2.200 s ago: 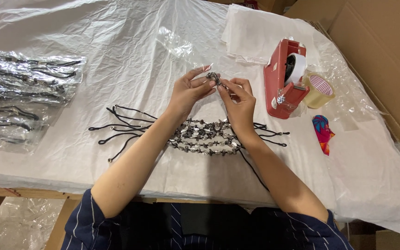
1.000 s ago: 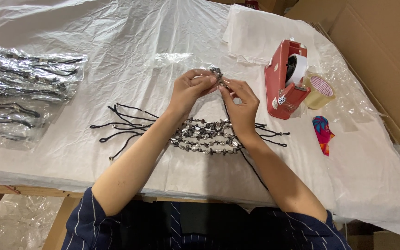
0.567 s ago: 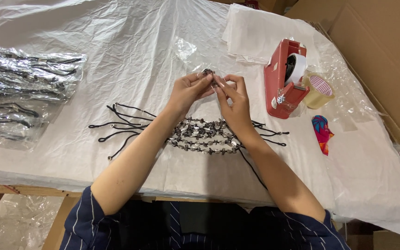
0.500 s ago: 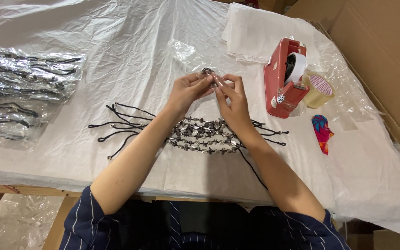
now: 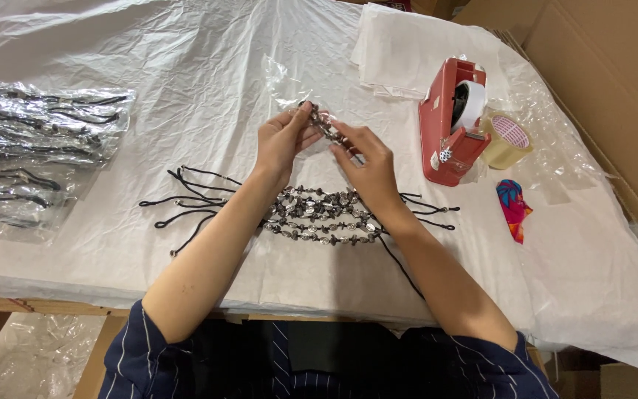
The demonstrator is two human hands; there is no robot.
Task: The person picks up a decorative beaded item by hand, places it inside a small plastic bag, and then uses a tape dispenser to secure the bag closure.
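One beaded cord sits pinched between both hands just above the middle of the frame, most of it hidden behind the fingers, so its length and how it ends are hard to make out. The left hand closes its fingertips on the cord's left part; the right hand grips the right part, its fingers curled. A clear plastic bag lies crumpled right behind the hands, its outline hard to trace against the white sheet.

Below the wrists lies a row of beaded cords, their black ends trailing left and right. The surface has open room above and left of the hands. At the far left, bagged cords run off the frame's edge. To the right stand a red tape dispenser, a tape roll and a colourful scrap.
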